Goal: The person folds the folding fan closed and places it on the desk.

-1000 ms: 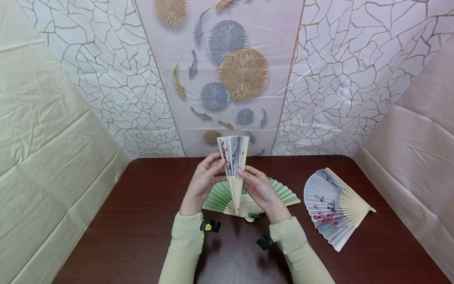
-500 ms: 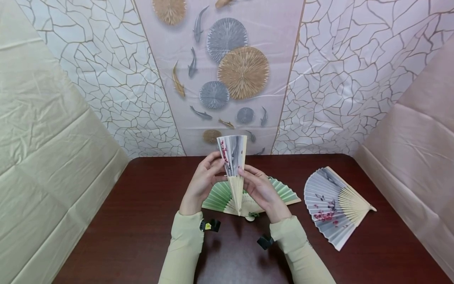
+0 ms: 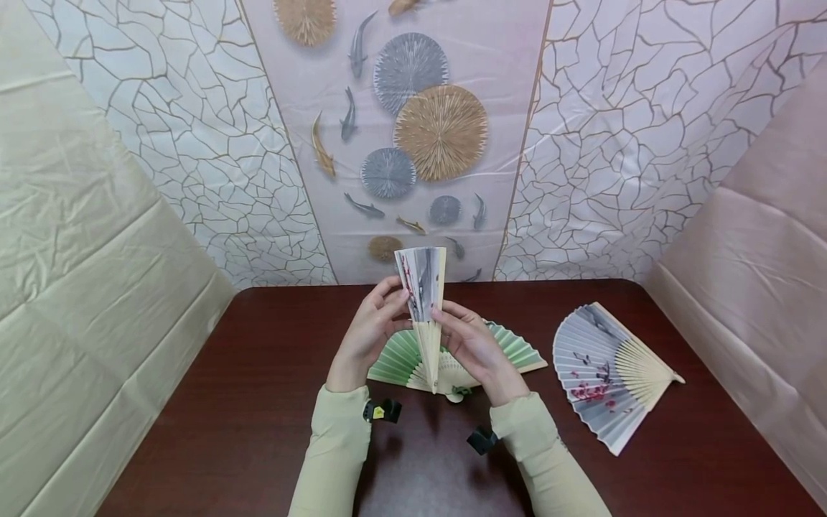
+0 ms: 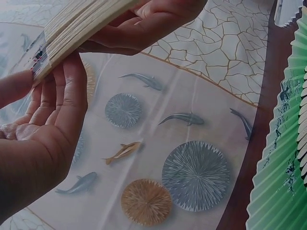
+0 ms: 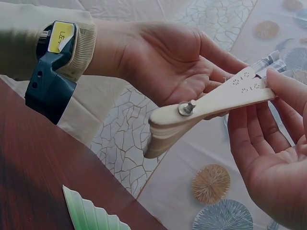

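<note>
In the head view a nearly folded hand fan stands upright above the table, pivot end down. Its grey leaf carries pink blossoms, and its ribs are pale wood. My left hand grips its left edge between thumb and fingers. On the opposite edge, my right hand pinches it near where leaf and ribs meet. The right wrist view shows the metal rivet at the pivot and small cut-out flowers in the ribs. Behind both hands lies a spread green fan, partly covered by them.
Another spread grey fan with pink blossoms lies at the right of the dark red-brown table. A patterned cloth backdrop rises at the back edge, with pale cloth at both sides. Black devices are strapped to both wrists.
The held fan has narrowed a little, its right edge shifting left as the leaf folds closer. Both hands keep almost the same place, and the fans on the table stay put.
</note>
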{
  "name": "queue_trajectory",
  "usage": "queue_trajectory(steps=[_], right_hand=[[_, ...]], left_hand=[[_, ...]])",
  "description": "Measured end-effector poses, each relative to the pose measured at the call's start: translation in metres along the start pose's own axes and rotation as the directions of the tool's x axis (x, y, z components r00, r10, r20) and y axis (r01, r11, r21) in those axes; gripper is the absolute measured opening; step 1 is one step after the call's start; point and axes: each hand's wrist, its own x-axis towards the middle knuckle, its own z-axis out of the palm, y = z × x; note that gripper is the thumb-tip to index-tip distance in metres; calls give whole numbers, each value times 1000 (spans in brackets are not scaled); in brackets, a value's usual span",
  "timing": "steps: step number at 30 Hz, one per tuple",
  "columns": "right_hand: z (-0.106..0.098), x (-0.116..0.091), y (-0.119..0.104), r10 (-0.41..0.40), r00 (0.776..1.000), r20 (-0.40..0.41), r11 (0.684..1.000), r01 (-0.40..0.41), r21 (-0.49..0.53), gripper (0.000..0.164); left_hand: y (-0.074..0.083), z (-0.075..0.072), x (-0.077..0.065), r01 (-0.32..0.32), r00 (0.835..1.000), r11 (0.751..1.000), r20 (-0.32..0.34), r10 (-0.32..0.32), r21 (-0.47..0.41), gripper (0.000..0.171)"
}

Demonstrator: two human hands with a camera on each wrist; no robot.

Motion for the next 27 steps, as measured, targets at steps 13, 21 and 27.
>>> queue_trajectory(steps=[13,21,27], right_hand=[[3,1,1,-44,997,-62,994,37,-104,33],[5,3,4,-78,984,-158,967,36,-253,22],[3,3,5,-87,976,-202,926,4,-377,31]], left_hand=[[0,-1,2,-7,999,1000,-37,8,25,29],[-2,-2,2,7,996,998,-93,0,69,36],[-4,-2,3,23,989,995,-147,-9,95,39]])
